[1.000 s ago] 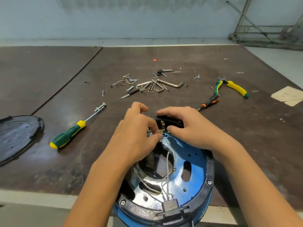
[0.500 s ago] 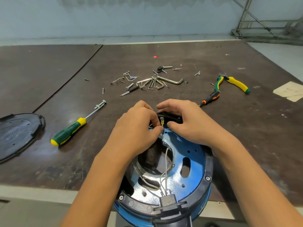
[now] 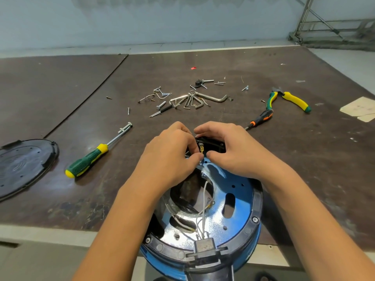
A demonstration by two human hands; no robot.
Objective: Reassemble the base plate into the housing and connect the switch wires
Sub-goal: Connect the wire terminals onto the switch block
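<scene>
A round blue housing (image 3: 251,238) with a black rim lies open side up at the table's near edge. A shiny metal plate (image 3: 227,220) sits inside it, with white wires (image 3: 200,216) running from a grey terminal block (image 3: 204,245) toward the far side. At the far rim is the black switch (image 3: 213,146) with brass terminals. My left hand (image 3: 172,159) pinches a wire end at those terminals. My right hand (image 3: 229,151) curls round the switch, thumb under it.
A green-and-yellow screwdriver (image 3: 91,159) lies to the left and a black cover plate (image 3: 22,165) at the far left. Hex keys and screws (image 3: 188,99) are scattered behind. Yellow-green pliers (image 3: 288,99) and a small orange-black screwdriver (image 3: 261,117) lie to the right.
The view shifted slightly, so the housing sits a little farther away. Both hands stay at the switch, with the left fingers pressed closer to the terminals.
</scene>
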